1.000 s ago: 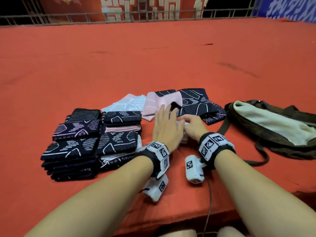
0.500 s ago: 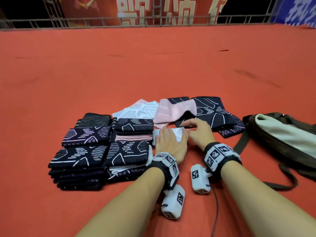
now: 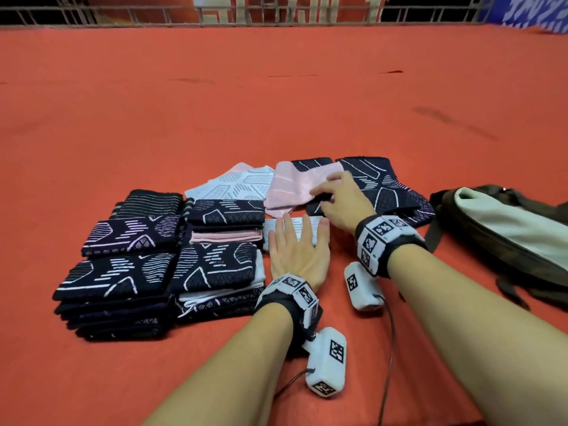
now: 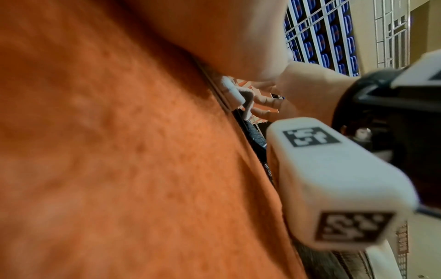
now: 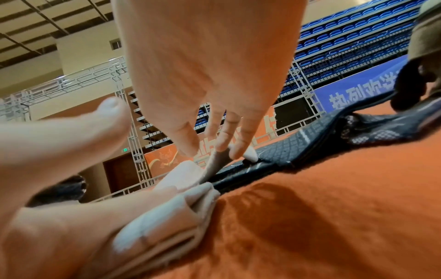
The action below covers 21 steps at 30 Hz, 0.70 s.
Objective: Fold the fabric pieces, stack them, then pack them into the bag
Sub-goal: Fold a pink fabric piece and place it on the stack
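My left hand [image 3: 295, 244] lies flat, fingers spread, pressing on a small folded white fabric piece [image 3: 311, 223] on the red table. Just beyond it, my right hand [image 3: 336, 196] reaches to an unfolded pink fabric piece [image 3: 292, 186]. In the right wrist view its fingertips [image 5: 226, 143] pinch a raised flap of that pink piece [image 5: 214, 164], with the thumb held apart. A dark patterned fabric piece [image 3: 384, 186] lies partly under the pink one. The olive bag [image 3: 507, 238], with its pale lining showing, lies to the right.
Several stacks of folded dark, pink and white pieces [image 3: 129, 272] stand left of my hands. An unfolded white patterned piece [image 3: 236, 186] lies behind them. Bag straps [image 3: 516, 290] trail toward me. A metal railing [image 3: 276, 13] runs along the table's far edge.
My right hand left the white folded piece and moved forward onto the pink piece. My left hand slid back toward me and now lies flat on the white piece.
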Each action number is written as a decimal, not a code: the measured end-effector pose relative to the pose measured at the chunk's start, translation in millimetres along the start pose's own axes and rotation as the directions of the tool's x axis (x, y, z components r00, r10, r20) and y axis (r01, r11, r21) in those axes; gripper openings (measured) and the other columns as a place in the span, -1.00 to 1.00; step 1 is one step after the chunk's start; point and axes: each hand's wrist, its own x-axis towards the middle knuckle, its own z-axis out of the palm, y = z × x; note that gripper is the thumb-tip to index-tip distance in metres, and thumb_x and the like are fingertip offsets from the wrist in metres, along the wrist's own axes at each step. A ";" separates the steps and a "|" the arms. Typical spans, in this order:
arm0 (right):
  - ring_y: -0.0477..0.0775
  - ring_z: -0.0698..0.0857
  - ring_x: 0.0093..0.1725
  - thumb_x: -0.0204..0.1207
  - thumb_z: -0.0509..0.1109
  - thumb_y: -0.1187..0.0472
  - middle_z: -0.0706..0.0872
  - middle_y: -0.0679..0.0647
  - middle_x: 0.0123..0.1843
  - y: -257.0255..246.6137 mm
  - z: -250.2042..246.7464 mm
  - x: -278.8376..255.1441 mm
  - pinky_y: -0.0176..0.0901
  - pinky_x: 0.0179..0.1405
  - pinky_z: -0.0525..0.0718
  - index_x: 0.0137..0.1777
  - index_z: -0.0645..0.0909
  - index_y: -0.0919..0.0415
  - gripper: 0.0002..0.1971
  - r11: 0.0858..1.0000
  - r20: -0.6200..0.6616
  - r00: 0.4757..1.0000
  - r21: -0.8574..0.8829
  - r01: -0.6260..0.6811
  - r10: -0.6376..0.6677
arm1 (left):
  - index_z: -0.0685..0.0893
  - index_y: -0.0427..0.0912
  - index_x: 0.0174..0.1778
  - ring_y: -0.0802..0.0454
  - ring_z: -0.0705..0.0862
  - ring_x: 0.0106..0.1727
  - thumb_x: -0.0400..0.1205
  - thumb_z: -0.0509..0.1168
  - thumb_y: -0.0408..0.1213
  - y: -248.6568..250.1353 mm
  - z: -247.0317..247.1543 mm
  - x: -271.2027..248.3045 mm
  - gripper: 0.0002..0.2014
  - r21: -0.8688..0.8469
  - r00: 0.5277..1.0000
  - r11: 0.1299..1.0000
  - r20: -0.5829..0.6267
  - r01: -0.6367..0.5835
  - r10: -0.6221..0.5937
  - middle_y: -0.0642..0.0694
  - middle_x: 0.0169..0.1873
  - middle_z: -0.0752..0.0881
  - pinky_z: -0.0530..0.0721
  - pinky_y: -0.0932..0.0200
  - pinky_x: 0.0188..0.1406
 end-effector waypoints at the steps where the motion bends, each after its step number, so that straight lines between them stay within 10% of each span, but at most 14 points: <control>1: 0.14 0.57 0.37 0.50 0.33 0.35 0.40 0.04 0.45 -0.7 2.6 3.0 0.10 0.28 0.65 0.34 0.71 -0.10 -0.53 0.998 0.003 1.000 -0.054 -0.026 0.027 | 0.02 0.10 0.79 -0.05 -0.21 0.78 0.72 -0.34 0.31 0.5 -0.7 -0.5 -0.29 -0.018 1.000 1.000 0.013 0.005 -0.005 -0.12 0.79 -0.10 -0.30 -0.09 0.74; 5: 0.36 0.65 0.26 0.64 0.32 0.14 0.57 0.24 0.38 -0.2 11.4 13.4 0.03 0.02 0.57 0.64 0.36 0.03 -0.44 0.975 0.013 0.978 -0.079 -0.206 0.207 | 0.04 0.14 0.78 -0.01 -0.22 0.78 0.73 -0.28 0.33 2.6 -4.2 0.8 -0.30 -0.079 0.997 0.996 0.063 0.046 -0.041 -0.08 0.79 -0.11 -0.33 -0.07 0.73; 9: 0.29 0.67 0.25 0.64 0.28 0.17 0.66 0.13 0.41 -1.5 16.7 13.3 0.09 0.17 0.62 0.79 0.03 -0.12 -0.23 0.992 0.117 0.987 -0.068 -0.104 0.111 | 0.05 0.17 0.78 -0.01 -0.22 0.78 0.73 -0.29 0.31 3.5 -6.2 2.4 -0.33 -0.107 0.994 0.993 0.094 0.057 -0.047 -0.09 0.79 -0.11 -0.34 -0.06 0.72; 13: 0.28 0.67 0.25 0.52 0.32 0.24 0.74 0.11 0.27 -9.5 5.0 12.3 -0.08 -0.02 0.45 0.62 0.42 -0.08 -0.37 0.986 0.125 0.988 -0.149 -0.076 0.095 | 0.03 0.19 0.77 -0.01 -0.23 0.78 0.73 -0.30 0.34 3.1 -8.2 2.4 -0.32 -0.125 0.993 0.990 0.105 0.063 -0.050 -0.07 0.79 -0.12 -0.36 -0.05 0.71; 15: 0.31 0.70 0.15 0.45 0.37 0.20 0.77 0.10 0.09 -8.4 1.1 8.6 -0.07 -0.11 0.50 0.19 0.65 -0.07 -0.68 0.990 0.069 0.993 -0.103 -0.093 0.100 | -0.02 0.20 0.77 -0.01 -0.26 0.78 0.76 -0.30 0.28 3.1 -10.6 0.8 -0.37 -0.133 0.991 0.990 0.130 0.052 -0.035 -0.08 0.79 -0.15 -0.37 -0.05 0.70; 17: 0.23 0.74 -0.01 0.40 0.42 0.10 0.76 0.05 -0.16 -5.9 -2.3 -1.1 0.00 -0.16 0.63 -0.13 0.64 0.05 -0.92 0.990 -0.056 0.993 0.095 -0.102 0.108 | -0.06 0.19 0.78 -0.01 -0.27 0.78 0.78 -0.29 0.25 5.4 -17.6 -5.7 -0.39 -0.184 0.987 0.981 0.154 0.064 -0.035 -0.08 0.79 -0.16 -0.38 -0.04 0.70; 21: -0.20 0.83 -0.03 0.33 0.68 0.10 0.89 -0.05 -0.07 -4.4 -25.4 -27.8 -0.17 0.22 0.76 0.05 0.86 0.10 -0.72 0.724 -0.251 0.914 0.686 -0.065 0.320 | -0.02 0.13 0.78 0.03 -0.22 0.78 0.80 -0.21 0.21 10.2 -31.6 -15.6 -0.39 -0.397 0.982 0.909 0.180 0.123 -0.055 -0.02 0.79 -0.07 -0.32 0.00 0.73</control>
